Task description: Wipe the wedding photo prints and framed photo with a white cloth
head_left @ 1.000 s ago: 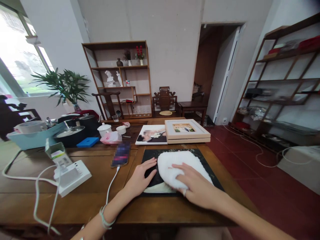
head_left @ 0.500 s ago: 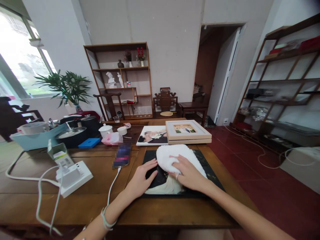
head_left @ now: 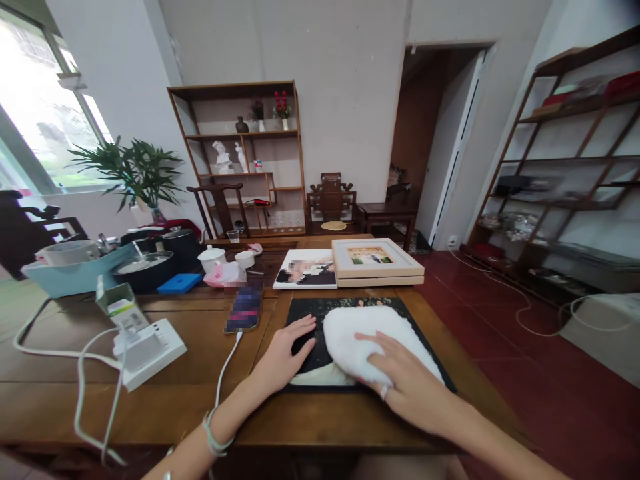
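"Where's the fluffy white cloth [head_left: 370, 320]?"
"On the flat black picture board [head_left: 320, 359]; the right hand [head_left: 407, 383], fingers bent, grips it; the left hand [head_left: 285, 353], fingers spread, lies empty on the board's left."
"Wiping done?"
"Seems unfinished; can't tell what's left."

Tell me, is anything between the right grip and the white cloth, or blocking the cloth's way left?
Nothing visible separates the right grip from the white cloth; they touch. Leftward, the left grip rests on the dark panel, probably partly in the way.
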A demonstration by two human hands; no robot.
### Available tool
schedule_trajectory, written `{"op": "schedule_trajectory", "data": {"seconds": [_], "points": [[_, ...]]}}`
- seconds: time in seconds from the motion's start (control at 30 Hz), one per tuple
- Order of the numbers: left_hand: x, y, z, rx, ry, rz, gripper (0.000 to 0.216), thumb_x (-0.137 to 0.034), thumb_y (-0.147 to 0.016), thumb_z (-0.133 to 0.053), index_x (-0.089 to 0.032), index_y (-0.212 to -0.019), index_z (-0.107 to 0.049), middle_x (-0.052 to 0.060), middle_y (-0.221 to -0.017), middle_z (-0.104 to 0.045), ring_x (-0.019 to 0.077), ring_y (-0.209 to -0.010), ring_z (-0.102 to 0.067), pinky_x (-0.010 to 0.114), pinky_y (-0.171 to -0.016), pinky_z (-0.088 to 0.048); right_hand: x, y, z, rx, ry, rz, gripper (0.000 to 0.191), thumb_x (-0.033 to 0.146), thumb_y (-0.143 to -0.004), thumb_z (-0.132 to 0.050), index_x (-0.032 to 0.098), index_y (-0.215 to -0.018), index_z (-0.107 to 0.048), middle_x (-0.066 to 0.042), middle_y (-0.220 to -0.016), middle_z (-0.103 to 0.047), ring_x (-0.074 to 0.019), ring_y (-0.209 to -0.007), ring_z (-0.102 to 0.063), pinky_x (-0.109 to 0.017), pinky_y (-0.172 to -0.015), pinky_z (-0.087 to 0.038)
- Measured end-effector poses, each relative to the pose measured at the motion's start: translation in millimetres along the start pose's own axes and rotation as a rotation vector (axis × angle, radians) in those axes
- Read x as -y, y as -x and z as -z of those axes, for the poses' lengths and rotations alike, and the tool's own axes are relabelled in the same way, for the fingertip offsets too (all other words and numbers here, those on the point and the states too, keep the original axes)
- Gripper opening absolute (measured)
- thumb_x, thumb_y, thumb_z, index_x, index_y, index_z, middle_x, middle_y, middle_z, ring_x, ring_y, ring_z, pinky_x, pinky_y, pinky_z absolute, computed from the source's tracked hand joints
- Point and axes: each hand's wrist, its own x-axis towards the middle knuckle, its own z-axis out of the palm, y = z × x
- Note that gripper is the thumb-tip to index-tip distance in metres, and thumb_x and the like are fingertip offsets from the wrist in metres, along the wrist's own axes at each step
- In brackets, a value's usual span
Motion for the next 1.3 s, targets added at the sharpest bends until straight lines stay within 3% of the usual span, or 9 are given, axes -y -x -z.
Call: {"op": "schedule_trajectory", "data": {"seconds": [0.17,0.3,0.43,0.57,0.67,0.77,0.93,1.07,1.3], "points": [[0.7,1.7,-0.6,-0.017,0.015,0.003,0.029,-0.025,-0.082,-0.050,-0.018,-0.109,-0.060,0.007,-0.119,-0.058,0.0205,-0.115,-0.049,0.039,-0.099,-0.037,-40.3,-27.6,8.5,-0.103,0.095,-0.117,0.023,0.024,-0.084,-0.039,0.018,-0.091,-0.059,-0.008,-0.109,-0.059,-0.0248,-0.105,-0.048,-0.041,-0.092,-0.033],[0.2,1.7,-0.2,-0.013,0.022,0.017,0.029,-0.026,-0.085,-0.045,-0.018,-0.108,-0.060,0.007,-0.119,-0.058,0.0200,-0.115,-0.048,0.039,-0.100,-0.036,-52.8,-42.8,8.3,-0.140,0.145,-0.178,0.023,0.020,-0.082,-0.038,0.017,-0.086,-0.061,-0.010,-0.099,-0.061,-0.0260,-0.099,-0.050,-0.040,-0.087,-0.035],[-0.9,1.9,0.4,-0.060,0.065,0.061,0.034,-0.028,-0.090,-0.033,-0.020,-0.117,-0.053,0.004,-0.125,-0.053,0.0174,-0.118,-0.046,0.038,-0.102,-0.033,-32.0,-48.0,-5.9,-0.124,0.137,-0.133,0.022,0.017,-0.079,-0.042,0.015,-0.089,-0.061,-0.014,-0.119,-0.053,-0.0264,-0.117,-0.038,-0.044,-0.099,-0.023],[-0.3,2.6,0.2,-0.106,0.100,0.091,0.039,-0.030,-0.091,-0.031,-0.020,-0.127,-0.040,0.004,-0.135,-0.041,0.0162,-0.125,-0.036,0.036,-0.106,-0.026,10.7,-43.7,-16.1,-0.037,0.000,0.081,0.021,0.022,-0.078,-0.047,0.017,-0.092,-0.061,-0.013,-0.124,-0.050,-0.0217,-0.124,-0.031,-0.043,-0.104,-0.014],[1.5,3.1,0.0,-0.132,0.104,0.099,0.041,-0.031,-0.091,-0.028,-0.019,-0.129,-0.038,0.006,-0.138,-0.036,0.0172,-0.127,-0.032,0.037,-0.107,-0.023,35.3,-35.4,-12.7,0.049,-0.115,0.224,0.019,0.018,-0.074,-0.050,0.021,-0.089,-0.061,-0.008,-0.125,-0.050,-0.0185,-0.125,-0.030,-0.040,-0.106,-0.011],[2.4,3.3,-0.4,-0.149,0.092,0.112,0.041,-0.032,-0.092,-0.026,-0.017,-0.127,-0.040,0.008,-0.138,-0.036,0.0184,-0.127,-0.031,0.038,-0.107,-0.023,41.9,-23.0,-3.9,0.110,-0.184,0.264,0.019,0.014,-0.072,-0.049,0.021,-0.084,-0.062,-0.007,-0.126,-0.050,-0.0170,-0.125,-0.030,-0.038,-0.106,-0.011],[2.1,3.0,-1.8,-0.119,0.054,0.086,0.035,-0.030,-0.089,-0.035,-0.019,-0.120,-0.048,0.007,-0.132,-0.045,0.0192,-0.123,-0.038,0.039,-0.104,-0.029,25.1,1.5,9.4,0.178,-0.229,0.179,0.022,0.012,-0.072,-0.047,0.021,-0.087,-0.060,-0.004,-0.125,-0.051,-0.0178,-0.126,-0.028,-0.038,-0.107,-0.013],[1.5,2.8,-1.6,-0.056,0.022,0.041,0.032,-0.025,-0.086,-0.043,-0.021,-0.115,-0.053,0.006,-0.127,-0.051,0.0205,-0.121,-0.042,0.042,-0.102,-0.033,2.5,11.4,13.6,0.165,-0.192,0.025,0.022,0.029,-0.083,-0.042,0.022,-0.095,-0.060,-0.004,-0.133,-0.042,-0.0232,-0.128,-0.024,-0.044,-0.105,-0.020],[-0.6,2.9,0.4,-0.007,0.030,0.010,0.029,-0.020,-0.083,-0.045,-0.019,-0.109,-0.058,0.006,-0.120,-0.057,0.0198,-0.120,-0.042,0.040,-0.101,-0.035,-38.0,-7.6,7.4,0.006,-0.078,-0.204,0.034,0.043,-0.086,-0.036,0.021,-0.094,-0.060,-0.007,-0.120,-0.054,-0.0295,-0.124,-0.031,-0.047,-0.099,-0.027]]}}
